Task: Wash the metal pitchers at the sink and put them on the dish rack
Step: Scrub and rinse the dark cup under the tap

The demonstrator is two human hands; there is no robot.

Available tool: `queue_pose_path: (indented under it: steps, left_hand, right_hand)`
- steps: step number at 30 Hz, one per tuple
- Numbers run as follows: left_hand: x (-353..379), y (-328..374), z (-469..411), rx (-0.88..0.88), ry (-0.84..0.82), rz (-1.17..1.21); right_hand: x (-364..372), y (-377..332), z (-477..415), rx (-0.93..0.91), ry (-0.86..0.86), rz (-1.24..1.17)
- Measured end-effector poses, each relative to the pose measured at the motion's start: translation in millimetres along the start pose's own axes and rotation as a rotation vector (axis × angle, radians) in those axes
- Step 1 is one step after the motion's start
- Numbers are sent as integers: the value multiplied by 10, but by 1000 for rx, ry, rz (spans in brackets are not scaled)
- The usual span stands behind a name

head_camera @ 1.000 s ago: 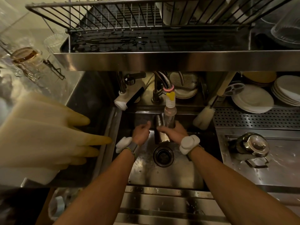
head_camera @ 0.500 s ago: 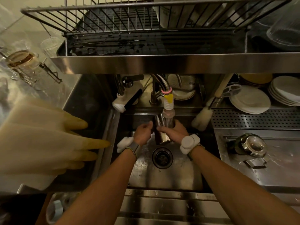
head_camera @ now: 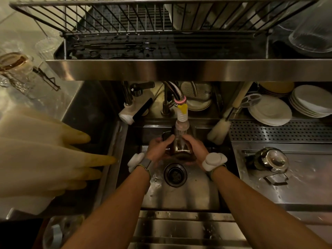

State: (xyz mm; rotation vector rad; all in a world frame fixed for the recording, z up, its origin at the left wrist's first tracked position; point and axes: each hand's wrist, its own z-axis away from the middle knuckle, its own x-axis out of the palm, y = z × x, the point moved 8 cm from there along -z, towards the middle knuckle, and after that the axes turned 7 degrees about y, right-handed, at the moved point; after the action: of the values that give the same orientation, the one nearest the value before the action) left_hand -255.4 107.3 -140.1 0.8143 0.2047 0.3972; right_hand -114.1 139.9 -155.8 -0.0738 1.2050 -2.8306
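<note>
A small metal pitcher [head_camera: 179, 146] is held over the sink basin [head_camera: 181, 194], directly under the faucet nozzle [head_camera: 181, 121] with its yellow and white tip. My left hand [head_camera: 159, 150] grips the pitcher's left side. My right hand [head_camera: 195, 149] wraps its right side. Water appears to run into it, though the stream is hard to make out. A second metal pitcher [head_camera: 269, 160] lies on its side on the wet drainboard to the right. The wire dish rack [head_camera: 136, 17] sits on the shelf above the sink.
The drain [head_camera: 175, 174] lies just below my hands. A bottle brush [head_camera: 220, 130] leans at the sink's back right. Stacked white plates [head_camera: 271, 110] stand behind the drainboard. Yellowish rubber gloves [head_camera: 45, 159] hang at the left. Glasses [head_camera: 312, 31] rest at the rack's right.
Both hands have shifted on the pitcher: the left has closed around its side, and the pitcher sits a little lower and more upright under the nozzle.
</note>
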Motion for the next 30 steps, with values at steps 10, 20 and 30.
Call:
queue_pose_path:
  steps: [10,20,30]
  left_hand:
    - [-130,109,-35,78,63,-77]
    - [217,-205,59,-143,-188,-144]
    - [162,-146,-49,-14,45,-451]
  right_hand:
    - [-39,141,-5,73,-2,56]
    - [-10,255,76,178,-126,-48]
    - [11,281,-11,94,-83,168]
